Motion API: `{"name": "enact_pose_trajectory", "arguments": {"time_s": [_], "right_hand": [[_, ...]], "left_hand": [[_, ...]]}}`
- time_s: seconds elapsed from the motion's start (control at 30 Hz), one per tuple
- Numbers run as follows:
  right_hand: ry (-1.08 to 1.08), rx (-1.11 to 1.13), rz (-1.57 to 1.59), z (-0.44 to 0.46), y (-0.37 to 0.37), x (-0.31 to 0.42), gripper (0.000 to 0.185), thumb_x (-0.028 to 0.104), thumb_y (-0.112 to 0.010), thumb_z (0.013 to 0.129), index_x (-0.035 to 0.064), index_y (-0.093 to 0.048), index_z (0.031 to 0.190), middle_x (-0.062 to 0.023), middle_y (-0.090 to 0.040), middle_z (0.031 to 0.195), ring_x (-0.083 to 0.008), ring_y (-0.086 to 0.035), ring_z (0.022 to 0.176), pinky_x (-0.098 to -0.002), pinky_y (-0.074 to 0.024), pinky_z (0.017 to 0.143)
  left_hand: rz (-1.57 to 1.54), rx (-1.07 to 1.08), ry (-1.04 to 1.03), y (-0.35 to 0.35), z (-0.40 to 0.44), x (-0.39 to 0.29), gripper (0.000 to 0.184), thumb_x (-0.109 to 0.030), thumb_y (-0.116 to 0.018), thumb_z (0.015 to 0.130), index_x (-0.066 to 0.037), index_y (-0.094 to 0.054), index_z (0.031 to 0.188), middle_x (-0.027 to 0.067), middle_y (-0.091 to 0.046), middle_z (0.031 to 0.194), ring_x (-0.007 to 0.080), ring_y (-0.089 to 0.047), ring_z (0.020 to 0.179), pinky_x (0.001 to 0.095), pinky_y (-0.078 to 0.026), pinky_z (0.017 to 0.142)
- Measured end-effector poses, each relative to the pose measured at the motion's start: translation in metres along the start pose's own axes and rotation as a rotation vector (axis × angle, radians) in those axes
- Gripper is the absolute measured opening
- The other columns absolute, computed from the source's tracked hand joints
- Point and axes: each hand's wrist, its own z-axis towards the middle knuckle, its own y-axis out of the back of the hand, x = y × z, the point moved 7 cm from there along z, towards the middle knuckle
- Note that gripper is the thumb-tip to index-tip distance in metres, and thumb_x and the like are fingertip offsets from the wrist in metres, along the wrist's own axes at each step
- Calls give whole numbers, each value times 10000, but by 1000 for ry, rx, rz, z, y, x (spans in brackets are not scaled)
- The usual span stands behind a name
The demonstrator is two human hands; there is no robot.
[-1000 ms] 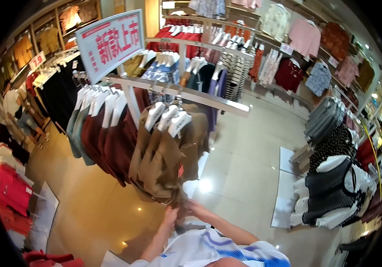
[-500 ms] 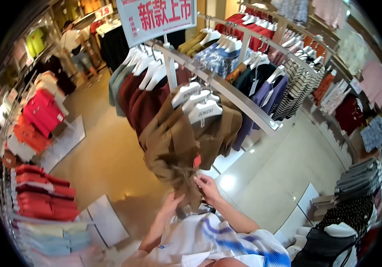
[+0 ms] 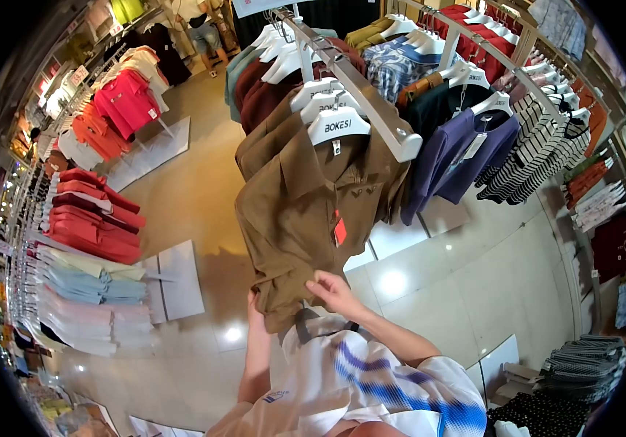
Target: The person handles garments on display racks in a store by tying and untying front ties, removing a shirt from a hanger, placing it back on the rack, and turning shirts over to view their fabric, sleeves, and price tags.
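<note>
A brown collared shirt (image 3: 291, 211) hangs at the front end of the rack on a white hanger (image 3: 338, 125) marked BOKESI. A red tag (image 3: 339, 230) dangles from its front. My left hand (image 3: 255, 312) is closed on the shirt's lower left part, its fingers partly hidden by the cloth. Pinched between the fingers of my right hand (image 3: 330, 291) is the cloth's right edge near the bottom. The held part is pulled toward me. More brown shirts hang right behind this one.
The rack's metal bar (image 3: 364, 95) ends above the shirts. Purple tops (image 3: 455, 156) and striped tops (image 3: 535, 156) hang to the right. Red garments (image 3: 94, 226) and pale ones (image 3: 94, 280) line the left side. White base panels (image 3: 178, 280) lie on the tiled floor. A person (image 3: 204, 33) stands far back.
My view has tilted down, so the sign is mostly out of frame. The front shirt now lies smoother and wider, with my hands farther apart on its lower part.
</note>
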Motion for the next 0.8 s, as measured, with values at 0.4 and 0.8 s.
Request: {"name": "enact_pose_trajectory", "arguments": {"time_s": [0.4, 0.8], "right_hand": [[193, 61, -507, 25, 67, -39, 305, 269, -626, 926, 6, -635, 771, -40, -619, 619, -96, -540, 562, -275, -454, 557], [584, -503, -692, 123, 154, 50, 399, 164, -734, 787, 19, -580, 1125, -155, -638, 1075, -288, -630, 998, -369, -501, 860]], "left_hand": [[-93, -79, 100, 13, 9, -11, 439, -369, -461, 974, -53, -538, 1270, 109, -590, 1253, 280, -584, 1121, 417, -491, 950], [69, -46, -2, 57, 83, -39, 319, -249, -502, 979, -41, -521, 1222, 91, -605, 1188, 241, -596, 1085, 397, -512, 908]]}}
